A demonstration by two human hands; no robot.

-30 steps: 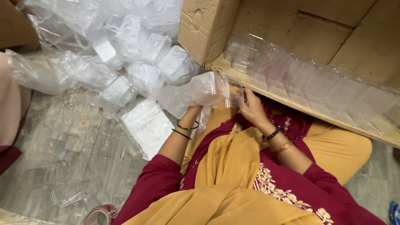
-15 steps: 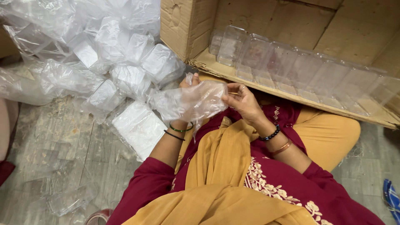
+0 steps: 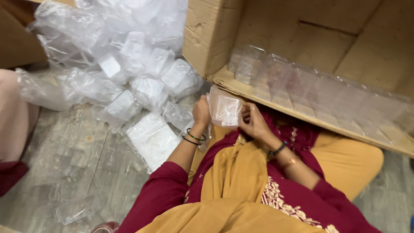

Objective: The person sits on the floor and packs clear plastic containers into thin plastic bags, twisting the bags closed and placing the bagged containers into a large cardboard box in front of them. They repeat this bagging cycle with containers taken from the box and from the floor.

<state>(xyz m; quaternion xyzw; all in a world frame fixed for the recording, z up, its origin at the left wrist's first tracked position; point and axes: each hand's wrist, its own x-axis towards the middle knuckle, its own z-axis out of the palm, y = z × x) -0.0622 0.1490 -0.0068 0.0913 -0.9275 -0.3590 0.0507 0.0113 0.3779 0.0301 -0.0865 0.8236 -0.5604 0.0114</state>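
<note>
Small bag [image 3: 224,110] between left hand [image 3: 201,113] and right hand [image 3: 254,124]: thin clear plastic, glossy, crinkled. Heap of bags [image 3: 125,64]: same shiny film, white matt contents. Carton [image 3: 215,39]: brown corrugated cardboard, matt, rough edge. Clear containers [image 3: 310,92]: rigid glossy plastic. Floor [image 3: 64,151]: grey, worn, matt. Bangles [image 3: 193,137]: dark, smooth.

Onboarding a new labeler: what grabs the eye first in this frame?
Centre frame, the left hand and right hand hold a clear plastic packet between them. Upper left, a heap of clear bags of white items spreads over the floor. Right, an open cardboard box holds a row of clear containers.
</note>
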